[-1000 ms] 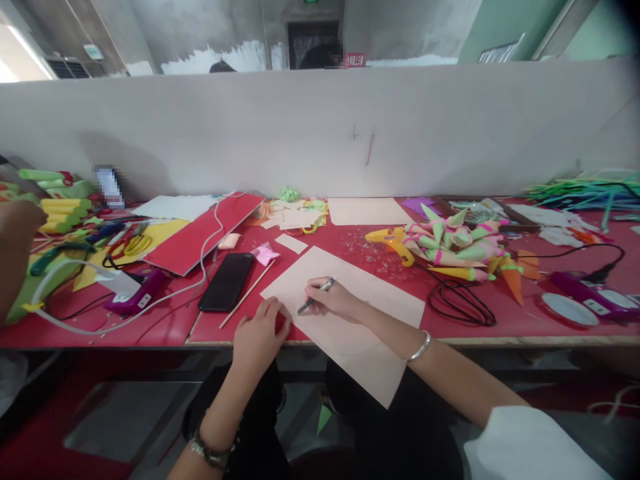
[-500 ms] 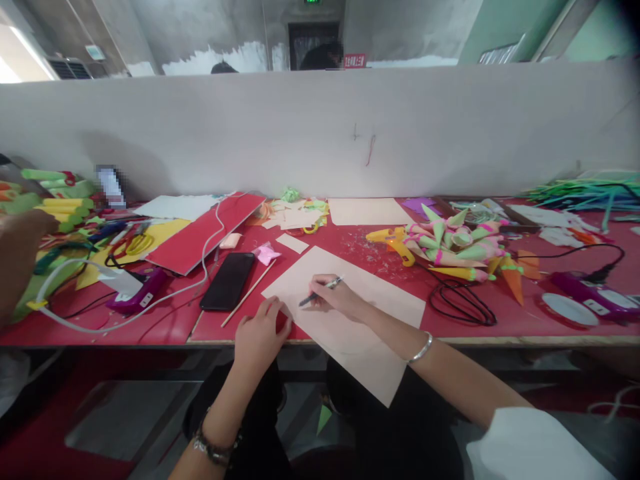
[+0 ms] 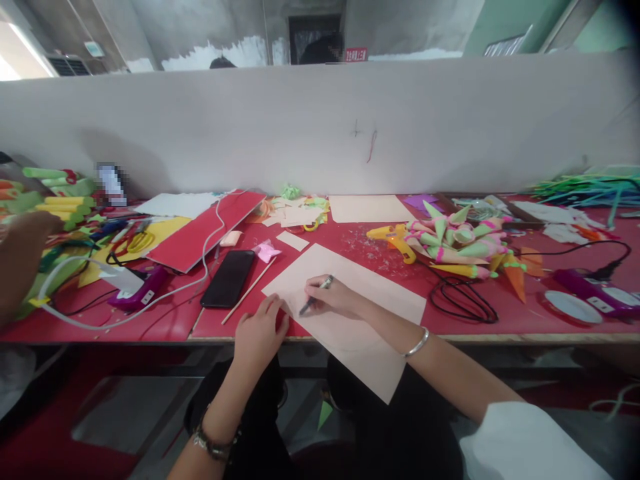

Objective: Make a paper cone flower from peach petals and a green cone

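A large pale sheet of paper [image 3: 380, 293] lies slantwise on the red table, its near corner jutting past the front edge. My right hand [image 3: 333, 297] is closed around a dark pen [image 3: 316, 293], whose tip points down at the sheet near its left side. A faint curved line shows on the lower part of the paper. My left hand [image 3: 263, 327] rests at the sheet's left edge, fingers loosely bent and apart, holding nothing. Left of it lie a thin wooden stick [image 3: 247, 293] and a black phone [image 3: 227, 280].
A yellow glue gun [image 3: 393, 239] sits beside a bundle of paper cones [image 3: 457, 240], with a black cable coiled below. Purple power strips [image 3: 140, 290] lie at both sides. A red board [image 3: 205, 233] lies at the left. Another person's arm [image 3: 25, 260] reaches in at far left.
My right hand has shifted slightly left and down with the pen, which now stands steeper with its tip lower on the sheet. My left hand stays nearly in place.
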Demonstrator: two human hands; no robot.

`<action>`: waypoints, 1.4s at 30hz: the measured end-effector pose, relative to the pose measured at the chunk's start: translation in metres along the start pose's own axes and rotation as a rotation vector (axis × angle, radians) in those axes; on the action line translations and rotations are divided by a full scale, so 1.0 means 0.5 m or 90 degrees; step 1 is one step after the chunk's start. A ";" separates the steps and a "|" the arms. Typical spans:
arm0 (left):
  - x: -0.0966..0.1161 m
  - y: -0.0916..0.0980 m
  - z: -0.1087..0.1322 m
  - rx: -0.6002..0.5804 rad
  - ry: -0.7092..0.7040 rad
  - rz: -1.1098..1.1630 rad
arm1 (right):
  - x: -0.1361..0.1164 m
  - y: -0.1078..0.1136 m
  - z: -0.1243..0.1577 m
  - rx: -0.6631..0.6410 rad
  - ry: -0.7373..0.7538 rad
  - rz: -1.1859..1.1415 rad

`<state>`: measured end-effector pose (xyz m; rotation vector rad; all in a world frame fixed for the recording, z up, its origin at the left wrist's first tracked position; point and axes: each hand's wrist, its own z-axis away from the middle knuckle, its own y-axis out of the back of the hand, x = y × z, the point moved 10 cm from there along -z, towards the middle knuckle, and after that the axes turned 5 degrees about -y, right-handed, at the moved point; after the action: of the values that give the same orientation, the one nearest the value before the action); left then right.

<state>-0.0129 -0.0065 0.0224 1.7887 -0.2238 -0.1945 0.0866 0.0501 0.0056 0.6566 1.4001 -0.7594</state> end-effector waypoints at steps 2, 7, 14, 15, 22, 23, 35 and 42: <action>-0.001 -0.001 0.000 -0.001 0.004 0.001 | -0.002 0.000 0.000 -0.009 -0.003 0.004; -0.001 0.000 0.001 0.003 0.004 0.004 | -0.004 0.002 -0.004 0.007 0.008 -0.018; -0.001 0.002 0.001 0.010 0.005 -0.004 | 0.004 -0.006 0.009 -0.039 -0.041 -0.025; -0.002 0.002 0.001 0.011 0.006 -0.005 | 0.002 -0.004 0.008 -0.035 -0.037 -0.023; -0.002 0.001 0.000 0.014 0.000 -0.013 | -0.005 -0.009 0.017 -0.047 -0.042 -0.010; -0.002 0.002 0.000 0.015 0.000 -0.014 | -0.003 -0.012 0.022 -0.059 -0.057 0.004; 0.004 0.002 0.000 -0.006 0.004 -0.026 | -0.010 -0.004 0.033 -0.061 -0.079 0.045; 0.020 -0.005 0.010 -0.094 0.013 -0.090 | -0.058 0.093 0.079 0.125 0.020 0.104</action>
<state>-0.0046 -0.0131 0.0189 1.6598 -0.0662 -0.2856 0.1471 0.0494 0.0358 0.9281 1.2925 -0.7646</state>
